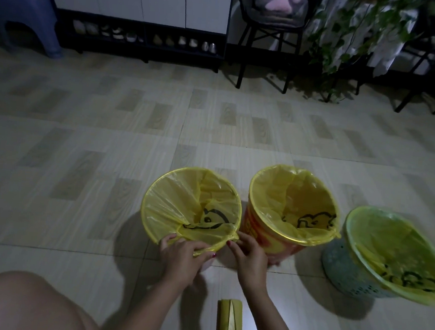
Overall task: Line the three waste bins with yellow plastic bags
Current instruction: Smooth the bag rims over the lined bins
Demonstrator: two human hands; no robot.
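The room is dim, and much is cut off or vague: the left bin [203, 265] is almost wholly hidden under its own liner and the hands, only a pale bit of wall showing below the left hand [180, 257]. The roll of bags [229, 323] on the floor [80, 153] runs out of the bottom edge, as do both forearms and a bare knee [25, 303] at lower left.

The left hand's fingers [169, 239] are curled over the near rim of the left bin, gripping the folded edge of the yellow bag [171, 203] (its thumb lies along the plastic). The right hand [249, 257] pinches the same bag's bunched corner at the rim.

The middle bin [262, 237], red and yellow, and the right bin [344, 270], a perforated green one leaning away, each already carry a yellow liner over the rim. Black print on the liners is hard to read.
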